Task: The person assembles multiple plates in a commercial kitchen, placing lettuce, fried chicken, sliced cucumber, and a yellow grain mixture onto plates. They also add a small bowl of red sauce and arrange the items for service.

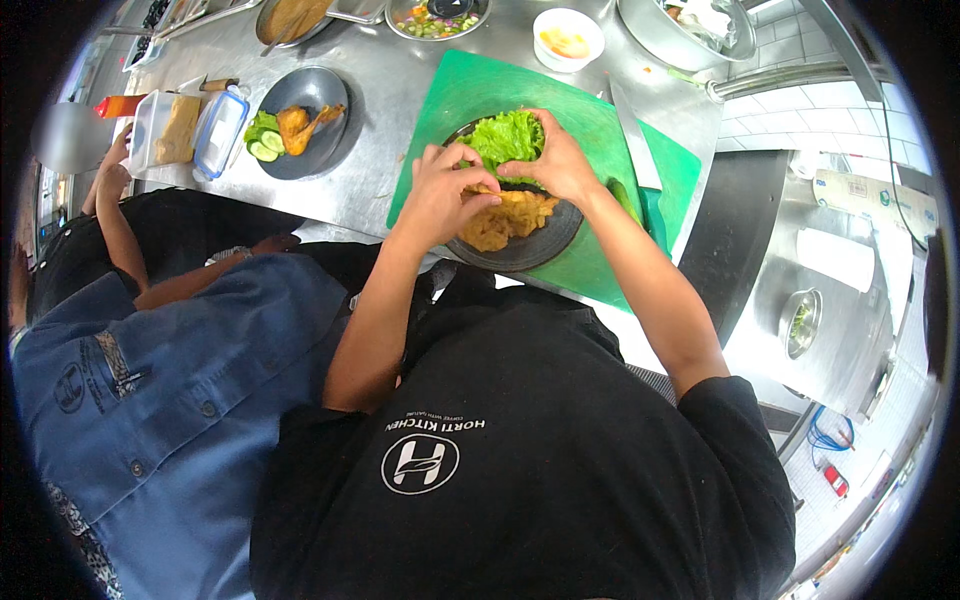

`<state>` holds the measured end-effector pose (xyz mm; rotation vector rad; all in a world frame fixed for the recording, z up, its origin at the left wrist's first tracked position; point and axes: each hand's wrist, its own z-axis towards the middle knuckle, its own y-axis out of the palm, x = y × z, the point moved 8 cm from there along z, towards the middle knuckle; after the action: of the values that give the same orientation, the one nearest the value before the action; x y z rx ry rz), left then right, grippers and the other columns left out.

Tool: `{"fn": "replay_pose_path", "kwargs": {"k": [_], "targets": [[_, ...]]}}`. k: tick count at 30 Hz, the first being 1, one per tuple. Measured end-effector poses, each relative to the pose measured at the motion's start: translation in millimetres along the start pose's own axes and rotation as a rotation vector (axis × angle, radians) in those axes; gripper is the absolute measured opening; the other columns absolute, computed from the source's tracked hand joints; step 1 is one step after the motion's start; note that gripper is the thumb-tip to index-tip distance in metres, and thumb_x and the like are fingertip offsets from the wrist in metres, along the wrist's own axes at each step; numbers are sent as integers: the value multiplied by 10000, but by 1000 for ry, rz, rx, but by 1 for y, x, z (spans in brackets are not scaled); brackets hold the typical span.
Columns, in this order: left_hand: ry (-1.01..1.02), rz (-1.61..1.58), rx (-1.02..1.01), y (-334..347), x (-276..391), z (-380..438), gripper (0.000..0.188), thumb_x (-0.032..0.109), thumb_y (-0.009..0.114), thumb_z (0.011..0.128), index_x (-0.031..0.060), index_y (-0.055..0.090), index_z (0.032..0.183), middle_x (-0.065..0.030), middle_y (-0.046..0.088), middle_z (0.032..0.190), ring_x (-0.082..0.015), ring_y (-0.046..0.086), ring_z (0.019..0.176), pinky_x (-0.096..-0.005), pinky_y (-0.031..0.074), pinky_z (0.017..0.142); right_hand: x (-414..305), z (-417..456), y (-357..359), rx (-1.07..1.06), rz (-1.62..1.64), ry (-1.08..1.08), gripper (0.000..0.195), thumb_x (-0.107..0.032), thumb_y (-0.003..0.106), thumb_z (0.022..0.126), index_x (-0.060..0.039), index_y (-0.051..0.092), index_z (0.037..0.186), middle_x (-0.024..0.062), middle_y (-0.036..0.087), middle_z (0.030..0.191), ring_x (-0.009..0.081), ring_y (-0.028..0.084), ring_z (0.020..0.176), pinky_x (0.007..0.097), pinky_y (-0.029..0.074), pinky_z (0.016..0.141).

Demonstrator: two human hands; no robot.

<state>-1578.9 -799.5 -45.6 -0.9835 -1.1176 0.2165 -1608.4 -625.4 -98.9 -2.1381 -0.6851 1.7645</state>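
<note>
A dark round plate [525, 259] rests on a green cutting board [480, 82]. On it, green leaf lettuce [504, 139] lies on the far side and a golden-brown fried piece of food [499, 225] on the near side. My right hand [553, 161] holds the lettuce's right edge between thumb and fingers. The thumb and forefinger of my left hand [444, 191] pinch the upper edge of the fried piece, close to the lettuce. A knife [636, 139] with a green handle and a cucumber [622, 201] lie right of the plate, near my right forearm.
Left stands a grey plate [307, 86] with fried chicken and cucumber slices. Beyond are a plastic container [154, 124], a sauce bowl [289, 19], a chopped-vegetable bowl [435, 28], a white bowl [568, 61] and a large metal pot [686, 45]. A co-worker's blue shirt [202, 360] is close on the left.
</note>
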Motion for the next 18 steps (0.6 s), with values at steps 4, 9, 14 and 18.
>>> {"fn": "replay_pose_path", "kwargs": {"k": [4,9,14,18], "targets": [[-45,4,63,9,-11,-1,168,265,799,822,189,719,947,11,679,1051,-279,540,1076,-443,356,916,3,-4,-3,-56,60,-39,969,-297,926,682,-7,422,1457,216,642,1285,329,631,1180,385,476,1032],[-117,50,116,17,-17,3,170,274,780,836,187,708,962,-9,705,1026,-298,572,1034,-459,343,882,10,-10,-6,-1,-153,38,940,-256,896,713,-49,407,1489,236,594,1360,366,614,1207,408,487,1017],[-211,200,178,16,-14,4,186,259,783,803,180,701,951,-30,680,1007,-307,580,1020,-484,359,877,-9,-26,-26,146,-253,42,863,-224,866,754,-83,427,1483,209,648,1238,346,661,1075,420,526,948],[-200,265,347,4,-1,3,198,251,789,782,178,701,944,-42,644,1022,-311,588,1004,-492,391,886,-22,-82,-84,407,-185,-42,552,-187,809,827,-79,586,1320,148,685,1033,286,682,909,400,554,845]]}}
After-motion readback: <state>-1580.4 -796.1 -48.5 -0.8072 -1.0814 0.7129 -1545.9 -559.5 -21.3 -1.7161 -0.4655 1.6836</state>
